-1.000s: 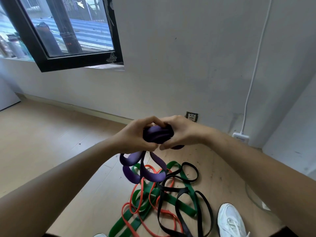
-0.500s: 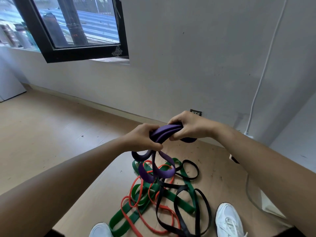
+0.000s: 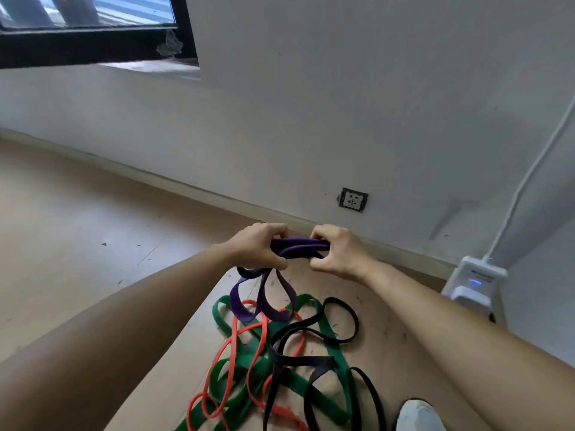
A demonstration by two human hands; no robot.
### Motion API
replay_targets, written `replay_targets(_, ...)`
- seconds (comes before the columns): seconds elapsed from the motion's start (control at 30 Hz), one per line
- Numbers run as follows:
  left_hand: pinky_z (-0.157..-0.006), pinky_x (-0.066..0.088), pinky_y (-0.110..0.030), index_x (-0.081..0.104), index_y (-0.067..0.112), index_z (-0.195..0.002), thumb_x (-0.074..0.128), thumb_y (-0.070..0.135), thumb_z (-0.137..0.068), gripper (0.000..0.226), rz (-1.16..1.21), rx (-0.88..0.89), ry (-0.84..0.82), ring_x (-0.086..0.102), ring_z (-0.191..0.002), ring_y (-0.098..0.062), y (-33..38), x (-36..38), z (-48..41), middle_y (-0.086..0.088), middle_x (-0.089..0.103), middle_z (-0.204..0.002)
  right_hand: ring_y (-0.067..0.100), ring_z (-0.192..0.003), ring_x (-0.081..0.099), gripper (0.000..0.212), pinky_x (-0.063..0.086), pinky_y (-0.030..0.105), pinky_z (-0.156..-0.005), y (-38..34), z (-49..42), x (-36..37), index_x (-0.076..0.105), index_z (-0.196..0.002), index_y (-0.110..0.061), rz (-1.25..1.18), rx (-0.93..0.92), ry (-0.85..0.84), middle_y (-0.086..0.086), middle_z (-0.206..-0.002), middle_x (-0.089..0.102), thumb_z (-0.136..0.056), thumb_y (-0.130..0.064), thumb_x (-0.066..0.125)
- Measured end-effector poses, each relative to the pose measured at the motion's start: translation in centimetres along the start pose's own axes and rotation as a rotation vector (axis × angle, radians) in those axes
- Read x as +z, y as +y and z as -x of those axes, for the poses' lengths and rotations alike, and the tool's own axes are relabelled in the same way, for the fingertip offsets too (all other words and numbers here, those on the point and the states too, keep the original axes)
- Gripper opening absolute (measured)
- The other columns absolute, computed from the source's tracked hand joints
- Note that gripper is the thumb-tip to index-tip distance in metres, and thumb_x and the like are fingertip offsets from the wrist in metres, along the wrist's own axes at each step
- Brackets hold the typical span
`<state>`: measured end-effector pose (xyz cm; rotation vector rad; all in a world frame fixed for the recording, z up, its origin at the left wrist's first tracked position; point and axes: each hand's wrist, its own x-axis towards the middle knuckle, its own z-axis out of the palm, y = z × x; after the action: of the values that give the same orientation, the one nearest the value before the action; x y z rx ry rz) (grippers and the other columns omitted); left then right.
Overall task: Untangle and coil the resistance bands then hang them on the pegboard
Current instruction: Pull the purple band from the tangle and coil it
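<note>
Here purple band (image 3: 300,247) bridges left hand (image 3: 258,247) and right hand (image 3: 340,253) grips.

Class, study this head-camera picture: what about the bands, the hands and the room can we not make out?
- Head view: how many turns the purple band makes; curled fingers of the left hand and right hand cover it.
- Head view: near ends of the green band, red band and black band; the bottom edge cuts them off.
- Head view: the pegboard; it lies outside the frame.
- Head view: most of the white shoe; bottom edge.
</note>
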<state>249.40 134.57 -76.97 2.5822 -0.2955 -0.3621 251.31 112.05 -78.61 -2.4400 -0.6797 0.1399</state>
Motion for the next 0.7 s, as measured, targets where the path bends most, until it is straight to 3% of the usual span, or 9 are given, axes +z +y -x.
replay_targets(0.13, -0.066, 0.053, -0.034, 0.064, 0.037, -0.101, 0.072, 0.049, -0.07, 0.035, -0.303, 0.096, 0.004, 0.06, -0.077, -0.019, -3.1, 2.4, -6.6, 0.007, 0.064, -0.085, 0.014, -0.078, 0.052, 0.024, 0.034, 0.022, -0.063, 5.4, -3.3, 4.0, 0.071, -0.092, -0.015, 0.005, 0.047, 0.035, 0.0, -0.092, 0.058, -0.075, -0.029, 0.08)
replay_targets(0.23, -0.065, 0.053, -0.036, 0.068, 0.036, -0.105, 0.064, 0.056, -0.071, 0.04, -0.492, 0.181, 0.063, 0.056, -0.077, -0.017, -5.8, 4.7, -10.9, 0.009, 0.057, -0.089, 0.018, -0.085, 0.058, 0.028, 0.038, 0.015, -0.064, 8.6, -5.5, 6.5, 0.073, -0.105, -0.015, -0.012, 0.111, 0.008, 0.003, -0.096, 0.064, -0.08, -0.026, 0.078)
replay_targets(0.37, -0.08, 0.048, -0.036, 0.066, 0.034, -0.108, 0.056, 0.054, -0.065, 0.049, -0.485, 0.228, 0.187, 0.059, -0.085, -0.019, -9.4, 9.2, -14.8, 0.011, 0.065, -0.088, 0.012, -0.092, 0.061, 0.039, 0.041, 0.003, -0.071, 12.6, -8.1, 9.8, 0.069, -0.12, -0.015, -0.115, 0.163, 0.007, -0.001, -0.103, 0.067, -0.082, -0.015, 0.076)
replay_targets(0.4, -0.083, 0.045, -0.036, 0.064, 0.033, -0.11, 0.055, 0.052, -0.065, 0.051, -0.462, 0.222, 0.212, 0.061, -0.089, -0.02, -10.2, 10.5, -15.5, 0.011, 0.068, -0.091, 0.012, -0.093, 0.062, 0.041, 0.042, 0.004, -0.075, 13.5, -8.6, 10.7, 0.067, -0.122, -0.015, -0.116, 0.182, 0.01, -0.002, -0.105, 0.068, -0.082, -0.014, 0.077)
replay_targets(0.5, -0.092, 0.04, -0.038, 0.059, 0.031, -0.113, 0.056, 0.052, -0.073, 0.046, -0.434, 0.163, 0.247, 0.061, -0.105, -0.023, -12.2, 14.7, -17.6, 0.008, 0.072, -0.104, 0.016, -0.091, 0.065, 0.033, 0.05, 0.025, -0.079, 16.7, -9.9, 13.3, 0.068, -0.113, -0.018, -0.07, 0.226, 0.011, 0.001, -0.101, 0.071, -0.081, -0.016, 0.076)
replay_targets(0.57, -0.101, 0.037, -0.041, 0.054, 0.034, -0.128, 0.06, 0.056, -0.077, 0.056, -0.392, 0.084, 0.184, 0.051, -0.126, -0.024, -13.2, 17.3, -18.7, 0.006, 0.066, -0.127, 0.02, -0.086, 0.062, 0.022, 0.045, 0.03, -0.074, 18.8, -10.2, 14.9, 0.072, -0.103, -0.015, -0.025, 0.231, -0.004, 0.003, -0.091, 0.07, -0.081, -0.016, 0.073)
replay_targets(0.63, -0.114, 0.029, -0.049, 0.037, 0.038, -0.148, 0.062, 0.064, -0.075, 0.081, -0.313, 0.001, 0.049, 0.029, -0.147, -0.03, -14.2, 19.3, -19.3, 0.003, 0.042, -0.156, 0.027, -0.091, 0.057, 0.017, 0.038, 0.034, -0.074, 20.8, -10.0, 16.3, 0.072, -0.095, -0.014, 0.045, 0.271, -0.062, 0.004, -0.086, 0.067, -0.081, -0.022, 0.07)
replay_targets(0.7, -0.119, 0.02, -0.06, 0.019, 0.04, -0.156, 0.063, 0.071, -0.07, 0.101, -0.268, -0.054, -0.044, 0.011, -0.153, -0.035, -15.0, 20.4, -19.3, 0.004, 0.017, -0.168, 0.03, -0.103, 0.052, 0.036, 0.039, 0.038, -0.085, 22.3, -9.7, 17.4, 0.07, -0.11, -0.019, 0.155, 0.322, -0.149, 0.004, -0.098, 0.067, -0.079, -0.038, 0.065)
